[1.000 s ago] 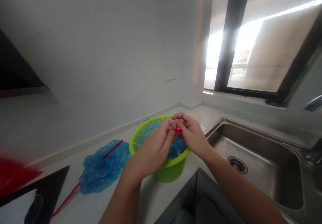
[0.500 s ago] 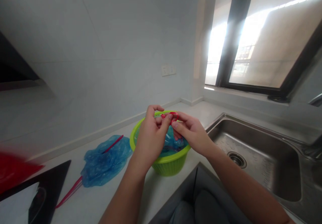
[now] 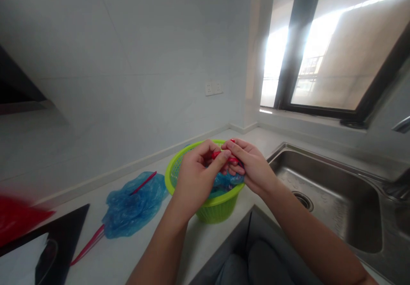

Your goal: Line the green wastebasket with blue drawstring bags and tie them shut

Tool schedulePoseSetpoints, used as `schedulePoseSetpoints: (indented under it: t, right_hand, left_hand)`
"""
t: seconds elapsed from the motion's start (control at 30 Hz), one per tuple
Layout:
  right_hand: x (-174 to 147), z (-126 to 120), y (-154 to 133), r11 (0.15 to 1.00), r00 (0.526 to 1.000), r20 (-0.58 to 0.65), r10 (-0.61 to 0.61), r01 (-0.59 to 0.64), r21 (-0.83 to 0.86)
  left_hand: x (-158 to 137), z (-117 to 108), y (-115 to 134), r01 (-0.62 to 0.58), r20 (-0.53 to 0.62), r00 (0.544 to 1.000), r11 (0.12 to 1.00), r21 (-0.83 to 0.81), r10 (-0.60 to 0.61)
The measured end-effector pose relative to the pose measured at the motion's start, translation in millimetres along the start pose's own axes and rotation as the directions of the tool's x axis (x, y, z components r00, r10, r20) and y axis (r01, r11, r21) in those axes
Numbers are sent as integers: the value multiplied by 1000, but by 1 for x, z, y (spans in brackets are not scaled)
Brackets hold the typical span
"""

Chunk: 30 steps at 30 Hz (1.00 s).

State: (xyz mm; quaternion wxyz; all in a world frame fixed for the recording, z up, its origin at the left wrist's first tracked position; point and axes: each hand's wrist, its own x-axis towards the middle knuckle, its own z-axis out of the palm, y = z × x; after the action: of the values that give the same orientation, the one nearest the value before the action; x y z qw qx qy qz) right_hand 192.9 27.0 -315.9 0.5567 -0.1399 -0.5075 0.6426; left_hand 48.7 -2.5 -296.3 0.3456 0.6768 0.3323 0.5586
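Note:
A bright green plastic basket [image 3: 216,211] with slotted sides stands on the counter, and a blue plastic bag [image 3: 228,180] lies inside it. Above its rim, both my hands pinch a red drawstring [image 3: 233,160] that looks like part of this bag. My left hand [image 3: 196,174] is closed on it with thumb against fingers. On the other side, my right hand [image 3: 254,162] grips the string too, its fingers curled close to the left fingertips. Fingers hide much of the string, so I cannot tell whether it is knotted.
To the left lies a crumpled blue plastic bag [image 3: 131,210] with red drawstrings. Farther left are a black cooktop [image 3: 72,229] and a blurred red item [image 3: 21,216]. A steel sink [image 3: 333,199] is at the right, below the window [image 3: 326,63].
My hands have drawn together a little to the right. The red string's loop has closed up between my fingers, and my left index finger has curled down.

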Motion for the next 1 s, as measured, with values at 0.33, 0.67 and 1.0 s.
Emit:
schedulePoseSetpoints:
  t: [0.33,0.67,1.0]
  right_hand:
    - [4,-4,2,993,997,-61,-43,36,-109]
    - [-2,-15,-22,791,975,142,-174,224,-570]
    - [0,-19,-16,212,790,430,-438,555,-804]
  left_hand:
    - [-5,1,0,-90,-32,994,966,242,101]
    - [3,-13,-6,-52,-193,968,883,466,159]
    - [9,-38,-5,259,106,959,964,54,-264]
